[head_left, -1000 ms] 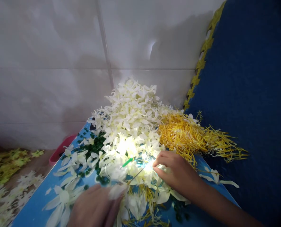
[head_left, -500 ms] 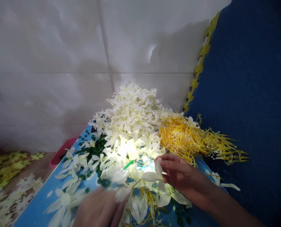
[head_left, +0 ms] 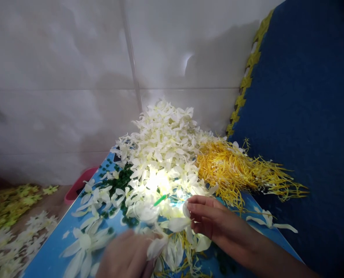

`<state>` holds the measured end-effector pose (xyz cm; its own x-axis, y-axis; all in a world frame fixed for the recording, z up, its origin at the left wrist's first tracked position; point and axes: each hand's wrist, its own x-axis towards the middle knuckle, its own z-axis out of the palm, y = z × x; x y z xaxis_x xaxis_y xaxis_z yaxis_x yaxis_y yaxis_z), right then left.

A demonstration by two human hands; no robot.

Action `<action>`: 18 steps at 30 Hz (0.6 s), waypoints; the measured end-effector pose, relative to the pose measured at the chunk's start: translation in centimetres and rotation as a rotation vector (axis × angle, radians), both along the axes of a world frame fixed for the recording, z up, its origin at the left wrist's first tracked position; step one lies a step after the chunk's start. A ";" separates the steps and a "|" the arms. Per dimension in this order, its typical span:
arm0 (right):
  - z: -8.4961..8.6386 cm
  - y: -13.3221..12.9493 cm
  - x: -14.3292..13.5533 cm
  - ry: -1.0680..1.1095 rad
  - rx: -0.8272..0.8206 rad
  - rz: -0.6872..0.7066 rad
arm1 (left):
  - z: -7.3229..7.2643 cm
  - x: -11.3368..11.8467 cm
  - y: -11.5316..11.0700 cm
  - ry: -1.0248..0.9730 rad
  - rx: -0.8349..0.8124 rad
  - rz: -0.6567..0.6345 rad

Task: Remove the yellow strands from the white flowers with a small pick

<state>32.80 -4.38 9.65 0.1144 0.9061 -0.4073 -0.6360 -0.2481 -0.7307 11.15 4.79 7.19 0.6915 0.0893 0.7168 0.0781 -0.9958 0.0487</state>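
Observation:
My right hand [head_left: 212,218] pinches a white petal piece [head_left: 179,224] between thumb and fingers, over the near part of the blue table [head_left: 57,241]. My left hand [head_left: 128,253], smeared by motion, is low in the view beside a white petal [head_left: 156,247]; its fingertips are hidden. A green-handled tool [head_left: 160,200] lies just beyond the hands, next to a bright patch of light. Behind it rises a large heap of white petals [head_left: 166,135]. Yellow stamen strands [head_left: 224,166] are piled to its right.
Large white flowers [head_left: 85,242] and dark green pieces [head_left: 121,179] lie on the left. A pink basin [head_left: 75,189] stands beside the table, near yellow flowers [head_left: 8,206] on the floor. A tiled wall [head_left: 73,58] and blue mat [head_left: 299,96] rise behind.
My right hand and the petal piece have moved slightly left, closer to my left hand. My left hand has shifted slightly right. The whole view has shifted a little.

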 end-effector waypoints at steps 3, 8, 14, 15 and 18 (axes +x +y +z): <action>-0.4 -0.1 -0.4 0.004 0.028 0.058 | -0.3 0.1 0.1 0.023 -0.071 -0.032; -0.6 -0.4 -1.4 0.006 0.051 0.113 | -0.4 -0.3 0.1 0.060 -0.068 -0.054; 0.4 -0.7 -2.9 -0.034 -0.019 0.102 | -1.6 -0.4 0.2 0.067 -0.075 -0.045; 0.4 -0.7 -3.0 -0.047 -0.013 0.100 | -1.8 -0.3 0.2 0.033 -0.068 -0.047; -0.1 -0.5 -3.3 -0.084 0.020 0.120 | -2.4 -0.1 0.3 -0.005 -0.065 -0.057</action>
